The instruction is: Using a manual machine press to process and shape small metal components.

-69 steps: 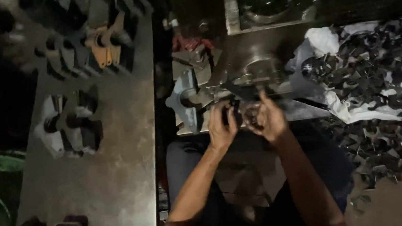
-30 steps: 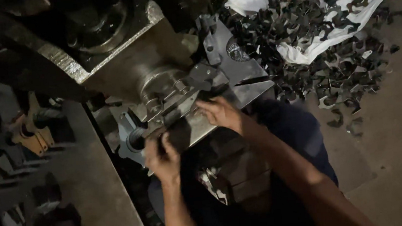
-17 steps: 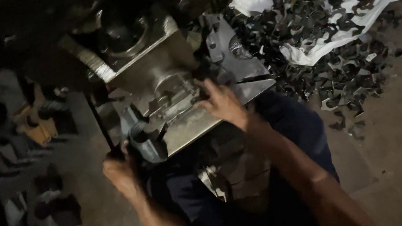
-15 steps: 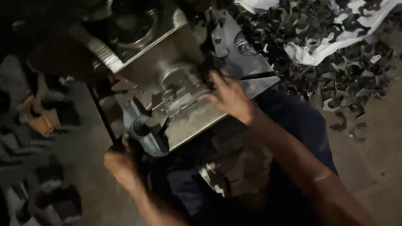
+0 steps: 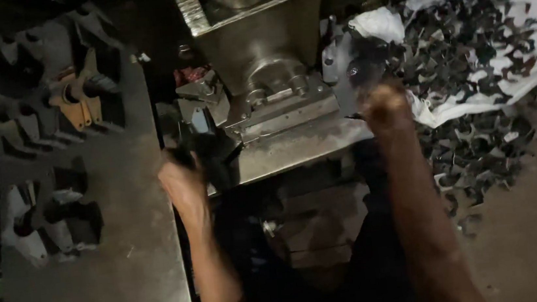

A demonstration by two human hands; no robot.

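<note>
A grey metal press [image 5: 257, 34] stands in front of me, with a stepped die plate [image 5: 291, 113] at its base. My left hand [image 5: 182, 179] is at the press's left side, its fingers closed around a dark lever handle [image 5: 206, 152]. My right hand [image 5: 386, 108] is blurred by motion at the plate's right end. It sits just below a dark round machine part [image 5: 362, 71] and beside the pile of dark stamped metal pieces [image 5: 468, 40]. The fingers look curled, but what they hold is not visible.
The stamped pieces lie on a white cloth [image 5: 534, 46] and spill onto the floor at the right. A grey bench [image 5: 97, 279] on the left carries several dark metal blocks and an orange piece [image 5: 80, 103]. My legs fill the space below the press.
My left hand went from the die plate out to the dark lever on the left and still grips it. My right hand left the die and moved right toward the pile.
</note>
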